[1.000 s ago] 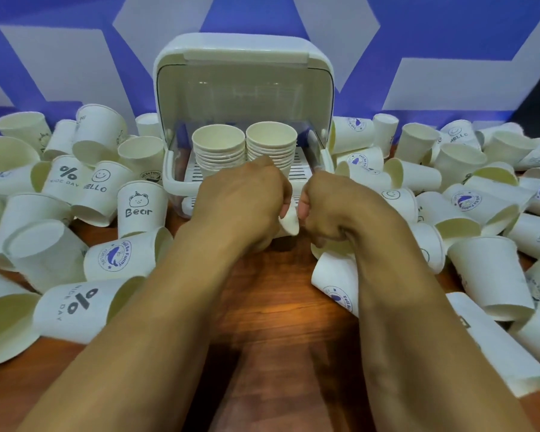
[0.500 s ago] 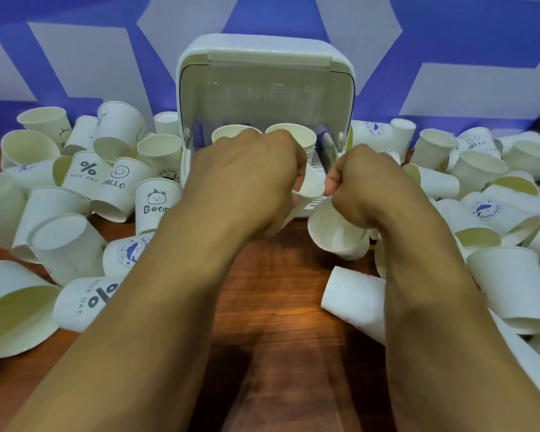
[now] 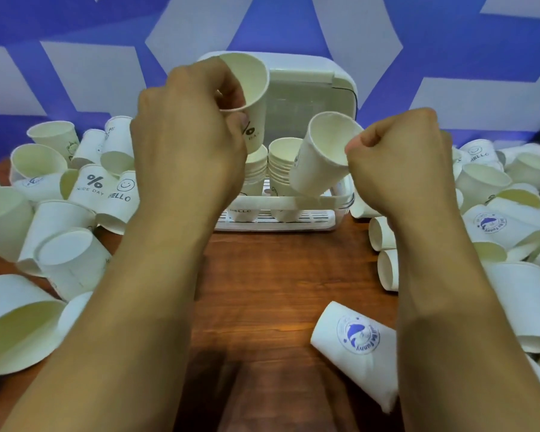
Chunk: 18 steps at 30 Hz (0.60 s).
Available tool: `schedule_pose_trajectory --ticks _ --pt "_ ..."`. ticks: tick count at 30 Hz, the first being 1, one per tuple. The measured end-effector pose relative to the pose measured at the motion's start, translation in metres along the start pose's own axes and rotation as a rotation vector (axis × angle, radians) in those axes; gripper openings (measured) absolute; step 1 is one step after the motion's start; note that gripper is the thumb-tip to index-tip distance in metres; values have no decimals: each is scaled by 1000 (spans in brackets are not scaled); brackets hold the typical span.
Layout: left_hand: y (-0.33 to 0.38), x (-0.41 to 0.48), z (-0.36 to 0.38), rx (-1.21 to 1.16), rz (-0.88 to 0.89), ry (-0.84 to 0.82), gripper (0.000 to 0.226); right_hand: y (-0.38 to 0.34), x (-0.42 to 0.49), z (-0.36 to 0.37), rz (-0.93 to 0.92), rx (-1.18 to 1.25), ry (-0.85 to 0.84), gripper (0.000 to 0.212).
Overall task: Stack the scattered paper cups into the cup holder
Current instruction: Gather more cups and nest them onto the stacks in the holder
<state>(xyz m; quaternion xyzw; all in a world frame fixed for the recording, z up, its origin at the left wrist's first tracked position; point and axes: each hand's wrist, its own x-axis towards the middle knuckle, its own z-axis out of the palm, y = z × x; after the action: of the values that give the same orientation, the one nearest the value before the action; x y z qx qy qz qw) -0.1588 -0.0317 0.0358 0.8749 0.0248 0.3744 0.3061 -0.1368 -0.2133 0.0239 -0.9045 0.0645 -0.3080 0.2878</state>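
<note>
Forearms stretch out over a dark wooden table (image 3: 272,275). Nearest, on the right, a dolphin-badge cup (image 3: 356,341) lies on its side. Dozens more paper cups lie tipped and jumbled along both sides, among them a "NICE DAY" cup (image 3: 89,185) and a "HELLO" cup (image 3: 122,194) on the left.

Beyond these, both hands are raised in front of the cup holder. The left hand (image 3: 187,141) is curled, thumb and fingers pinching the wall of a percent-sign cup (image 3: 247,88), mouth up and tipped to the right, high before the holder's raised lid. The right hand (image 3: 402,163) is closed like a fist, pinching the rim of a tilted white cup (image 3: 321,157) that leans left, lower down, just above the holder's front wall.

Behind them sits the white cup holder (image 3: 312,98), open, with two short stacks of cups (image 3: 281,160) side by side inside. Farthest back is a blue-and-white wall (image 3: 75,42).

The job looks barely begun: two small stacks are in, two cups seem about to join them, and most cups remain scattered.
</note>
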Motion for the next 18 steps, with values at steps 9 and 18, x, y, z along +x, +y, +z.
schedule_pose_trajectory --ticks 9,18 --pt "-15 5 17 -45 -13 79 10 -17 1 -1 47 349 120 30" --pt "-28 5 35 -21 -16 17 9 -17 2 17 -80 176 -3 16"
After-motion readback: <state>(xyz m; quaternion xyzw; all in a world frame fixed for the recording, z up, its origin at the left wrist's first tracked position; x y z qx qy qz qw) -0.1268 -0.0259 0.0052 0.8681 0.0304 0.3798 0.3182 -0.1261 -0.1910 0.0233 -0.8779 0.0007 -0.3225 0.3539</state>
